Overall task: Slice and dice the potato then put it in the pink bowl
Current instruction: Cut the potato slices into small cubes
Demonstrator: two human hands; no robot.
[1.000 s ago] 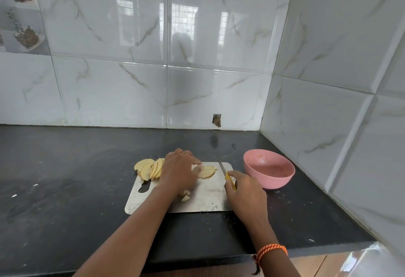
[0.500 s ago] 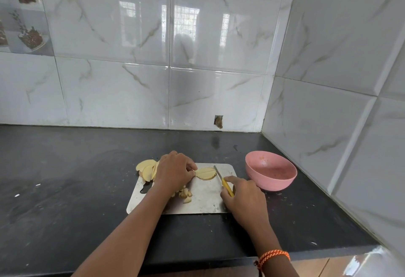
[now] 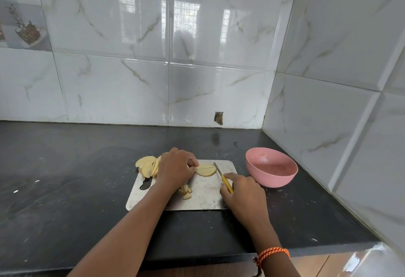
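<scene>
A steel cutting board (image 3: 206, 197) lies on the black counter. Several pale potato slices (image 3: 147, 166) are fanned at its far left corner. A small stack of slices (image 3: 206, 169) lies flat near the board's far middle, and my left hand (image 3: 176, 170) pinches its left end. A few diced bits (image 3: 185, 191) sit just below that hand. My right hand (image 3: 243, 195) grips a yellow-handled knife (image 3: 223, 177); its blade rests at the right edge of the stack. The pink bowl (image 3: 271, 168) stands right of the board.
White marble-look tiled walls close the back and the right side, meeting in a corner behind the bowl. A small hole (image 3: 219, 118) shows in the back wall near the counter. The counter's front edge (image 3: 219, 254) runs below my wrists. Crumbs dot the dark counter.
My left hand gathered the loose slices into a flat stack and now holds it. My right hand brought the knife blade left, up against the stack's right edge.
</scene>
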